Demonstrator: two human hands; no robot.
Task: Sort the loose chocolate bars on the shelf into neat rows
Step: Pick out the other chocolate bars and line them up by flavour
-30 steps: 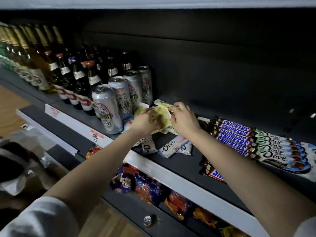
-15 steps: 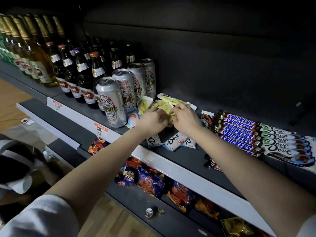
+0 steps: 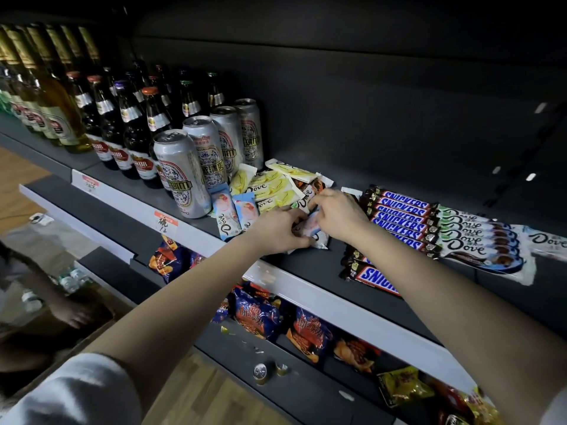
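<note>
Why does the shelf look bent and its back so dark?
Head view: the wide-angle lens bows the white shelf edge; light glints off the silver beer cans while the dark grey back panel is dim; the grey fabric sleeve is soft, as is the pale blue Dove bar that the left hand and right hand pinch.

The dark shelf (image 3: pixel 310 266) carries loose Dove bars (image 3: pixel 267 187) behind the grip (image 3: pixel 302 223), cans (image 3: pixel 184 170) and bottles (image 3: pixel 135 133) to its left, Snickers row (image 3: pixel 402 216) and Dove row (image 3: pixel 469 239) to its right.

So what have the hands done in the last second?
The left hand and right hand let go of the yellow Dove bars, now lying by the cans, came forward and pinch a pale blue Dove bar. The Snickers row stayed put.
</note>
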